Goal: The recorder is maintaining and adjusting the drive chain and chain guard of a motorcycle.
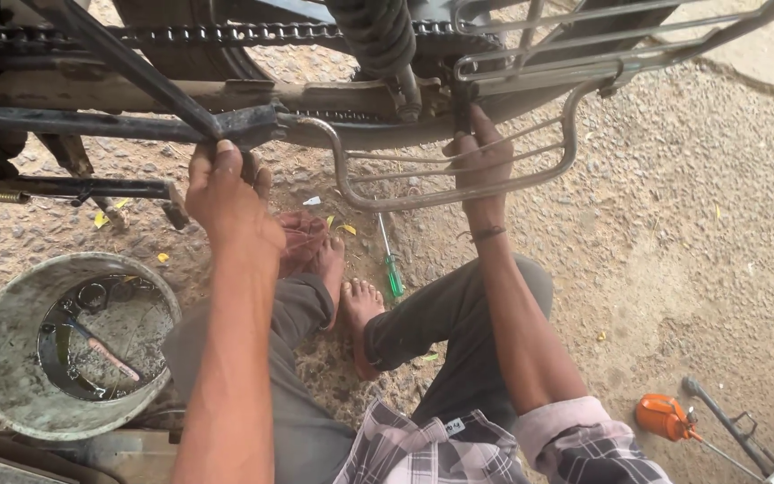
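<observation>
I sit on gravelly ground under the rear of a motorcycle. My left hand (223, 188) is closed around a dark metal frame bar (118, 123) near a bracket, thumb on top. My right hand (481, 161) reaches up behind the chrome side guard (459, 193), fingers on a dark part near the swingarm (226, 94); what they hold is hidden. The drive chain (226, 34) runs along the top, with a shock spring (378, 31) beside it. A green-handled screwdriver (391, 260) lies on the ground by my bare feet (351, 300).
A dirty metal bowl (11, 350) at lower left holds dark oily liquid, small parts and a brush. An orange oil can (666, 417) and a metal tool (727, 421) lie at lower right. Yellow leaf scraps dot the ground.
</observation>
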